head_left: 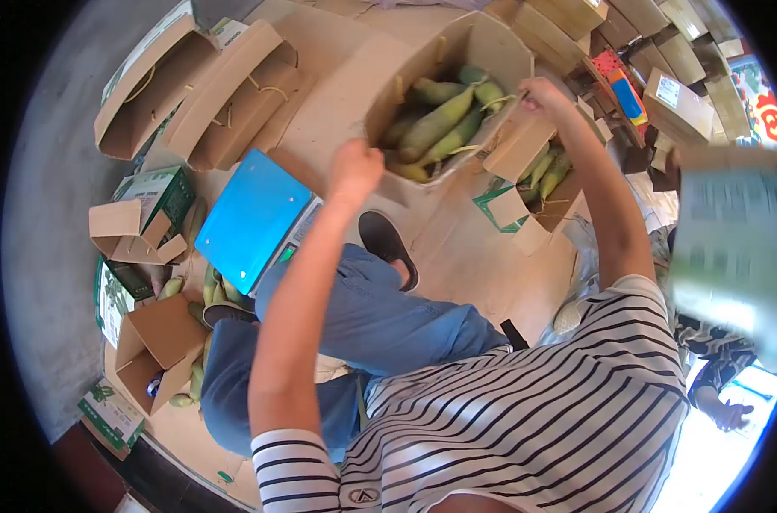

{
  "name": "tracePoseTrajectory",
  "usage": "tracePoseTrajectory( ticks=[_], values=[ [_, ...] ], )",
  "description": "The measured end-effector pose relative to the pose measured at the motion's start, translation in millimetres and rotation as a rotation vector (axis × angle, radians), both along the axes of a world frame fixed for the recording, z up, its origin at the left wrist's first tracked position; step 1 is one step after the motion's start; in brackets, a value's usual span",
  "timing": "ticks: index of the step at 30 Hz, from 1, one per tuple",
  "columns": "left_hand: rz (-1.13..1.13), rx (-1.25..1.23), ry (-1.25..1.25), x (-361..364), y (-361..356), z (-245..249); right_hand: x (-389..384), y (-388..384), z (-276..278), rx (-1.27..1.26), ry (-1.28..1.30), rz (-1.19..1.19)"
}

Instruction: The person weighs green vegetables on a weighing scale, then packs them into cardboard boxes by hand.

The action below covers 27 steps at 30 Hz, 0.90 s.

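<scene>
An open cardboard box with several long green vegetables inside stands in front of me, at the top middle. My left hand is closed at the near left edge of this box. My right hand grips its right edge, fingers bent over the rim. Between my left arm and the empty boxes lies a scale with a blue top. Just right of the held box, a smaller open box contains more of the green vegetables.
Two open empty boxes stand at the upper left. Green-printed boxes and loose vegetables line the left side. Stacked cartons fill the upper right. Another person's hand shows at the right, below a blurred pale box.
</scene>
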<state>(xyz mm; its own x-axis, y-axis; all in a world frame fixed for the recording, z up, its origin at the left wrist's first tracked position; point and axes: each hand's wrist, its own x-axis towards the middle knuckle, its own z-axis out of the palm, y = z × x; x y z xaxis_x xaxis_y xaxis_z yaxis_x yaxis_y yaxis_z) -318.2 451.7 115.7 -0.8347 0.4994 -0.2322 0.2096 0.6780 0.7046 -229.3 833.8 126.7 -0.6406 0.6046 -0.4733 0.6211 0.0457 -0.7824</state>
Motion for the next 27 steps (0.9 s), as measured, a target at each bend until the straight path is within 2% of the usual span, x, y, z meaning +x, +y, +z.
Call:
tracePoseTrajectory(
  ticks=[1, 2, 4, 5, 7, 9, 11, 13, 15, 18, 20, 21, 22, 23, 24, 26, 27],
  values=[
    [0.043, 0.157, -0.351, 17.1, 17.5, 15.2, 10.6, 20.6, 0.1, 0.097, -0.082, 0.018],
    [-0.103, 0.168, -0.246, 22.7, 28.9, 4.5, 18.5, 34.1, -8.3, 0.198, -0.109, 0.025],
    [-0.279, 0.242, -0.141, 33.5, 29.7, 25.3, 33.7, 44.8, -36.0, 0.394, -0.160, 0.048],
    [-0.363, 0.279, -0.078, 37.2, 25.5, 43.7, 38.1, 41.7, -50.7, 0.379, -0.108, 0.031],
    [-0.380, 0.193, -0.111, 38.1, -4.9, 80.6, 46.6, 17.8, -83.6, 0.344, -0.009, -0.001],
    [-0.327, 0.244, -0.109, 37.2, -49.2, 90.9, 47.1, 5.1, -137.5, 0.767, -0.019, 0.283],
    [-0.336, 0.177, -0.114, 37.9, -93.4, 112.2, 52.2, -45.6, -108.5, 0.573, -0.038, 0.299],
    [-0.239, 0.072, -0.129, 52.5, -134.3, 142.7, 59.5, -69.1, -104.9, 0.431, 0.103, 0.275],
    [-0.096, 0.147, -0.092, 65.5, -169.3, 148.6, 64.5, -94.3, -84.8, 0.362, 0.252, 0.271],
    [0.021, 0.159, -0.124, 71.2, -205.1, 141.7, 62.9, -131.3, -11.4, 0.497, 0.400, 0.297],
    [0.066, 0.093, -0.146, 69.1, -219.4, 126.0, 62.4, -156.4, 53.9, 0.843, 0.576, 0.320],
    [0.086, 0.062, -0.158, 68.6, -223.9, 121.3, 62.1, -159.2, 84.2, 1.153, 0.690, 0.282],
    [0.089, 0.077, -0.097, 71.0, -222.2, 123.3, 66.5, -159.9, 113.7, 1.386, 0.608, 0.160],
    [0.091, 0.089, -0.035, 75.2, -216.1, 129.2, 70.0, -146.6, 144.4, 1.432, 0.656, 0.132],
    [0.090, 0.096, 0.027, 77.9, -213.7, 133.1, 69.3, -125.0, 162.6, 1.657, 0.660, 0.035],
    [0.070, 0.069, 0.110, 79.2, -214.7, 135.1, 63.5, -53.4, 175.0, 1.852, 0.503, -0.115],
    [0.060, 0.055, 0.149, 81.2, -215.2, 136.4, 60.9, -36.7, 177.3, 1.594, 0.323, -0.070]
  ],
)
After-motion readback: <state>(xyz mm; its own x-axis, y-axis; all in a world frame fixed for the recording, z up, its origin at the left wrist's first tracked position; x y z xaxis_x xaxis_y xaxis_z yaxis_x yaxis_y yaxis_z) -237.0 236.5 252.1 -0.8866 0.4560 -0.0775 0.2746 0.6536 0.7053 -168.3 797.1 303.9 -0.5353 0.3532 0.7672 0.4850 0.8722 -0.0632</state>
